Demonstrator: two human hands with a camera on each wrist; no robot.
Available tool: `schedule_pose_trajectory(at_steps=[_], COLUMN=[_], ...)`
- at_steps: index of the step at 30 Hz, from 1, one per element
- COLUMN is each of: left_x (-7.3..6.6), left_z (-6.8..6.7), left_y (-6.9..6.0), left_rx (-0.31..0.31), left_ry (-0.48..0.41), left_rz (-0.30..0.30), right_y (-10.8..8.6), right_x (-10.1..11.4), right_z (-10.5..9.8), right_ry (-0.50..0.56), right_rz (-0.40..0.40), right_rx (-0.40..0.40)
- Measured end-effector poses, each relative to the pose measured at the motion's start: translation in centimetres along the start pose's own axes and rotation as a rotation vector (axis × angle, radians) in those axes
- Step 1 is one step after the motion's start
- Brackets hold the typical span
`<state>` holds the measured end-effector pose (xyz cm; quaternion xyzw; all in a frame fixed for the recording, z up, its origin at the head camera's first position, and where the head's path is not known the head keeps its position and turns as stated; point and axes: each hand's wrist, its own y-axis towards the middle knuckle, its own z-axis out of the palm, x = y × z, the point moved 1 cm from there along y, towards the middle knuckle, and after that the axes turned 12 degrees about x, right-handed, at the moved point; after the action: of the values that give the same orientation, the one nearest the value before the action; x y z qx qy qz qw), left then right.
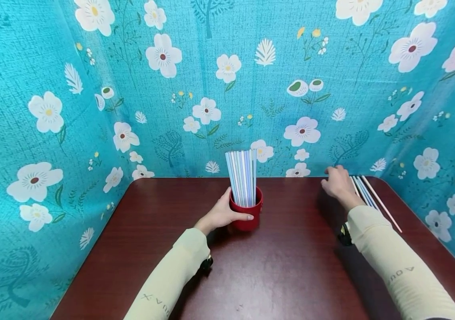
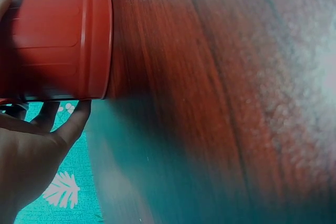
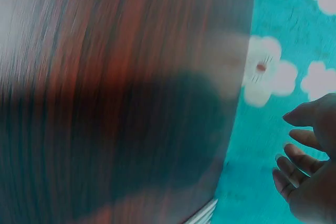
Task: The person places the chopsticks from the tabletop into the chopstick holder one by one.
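A small red bucket stands upright on the table, holding several thin straws in pale blue, white and lilac. My left hand grips the bucket from its left side, with the thumb across the front. In the left wrist view, fingers of that hand lie along the wall of the bucket. Over the far right of the table is my right hand, its fingers loosely bent around nothing, as the right wrist view of the hand also shows. Just right of it lie several loose straws, partly hidden by the wrist.
The dark red-brown table ends at a blue flowered curtain at the back and sides. One pale pink straw lies nearest the table's right edge.
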<state>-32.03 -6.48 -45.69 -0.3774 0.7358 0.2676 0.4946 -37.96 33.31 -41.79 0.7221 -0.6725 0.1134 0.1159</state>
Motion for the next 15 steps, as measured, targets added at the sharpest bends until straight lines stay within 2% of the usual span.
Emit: schedule_pose_trajectory(at_steps=[7,11,15], left_x=[0.1,0.0,-0.1], left_z=[0.4,0.3,0.0], left_y=[-0.1,-0.1,-0.1], left_rx=[0.011,-0.001,-0.003], left_ry=[-0.006,0.003,0.008], left_rz=[-0.005,-0.009,-0.002], right_y=[-1.3,-1.5,-1.3], right_x=[-3.7,-5.3,-6.9], right_z=[0.1,0.3,0.5], right_ry=[-0.046,-0.056,-0.067], right_rz=[0.062,0.076,0.094], right_rx=[-0.004,-0.007,0.026])
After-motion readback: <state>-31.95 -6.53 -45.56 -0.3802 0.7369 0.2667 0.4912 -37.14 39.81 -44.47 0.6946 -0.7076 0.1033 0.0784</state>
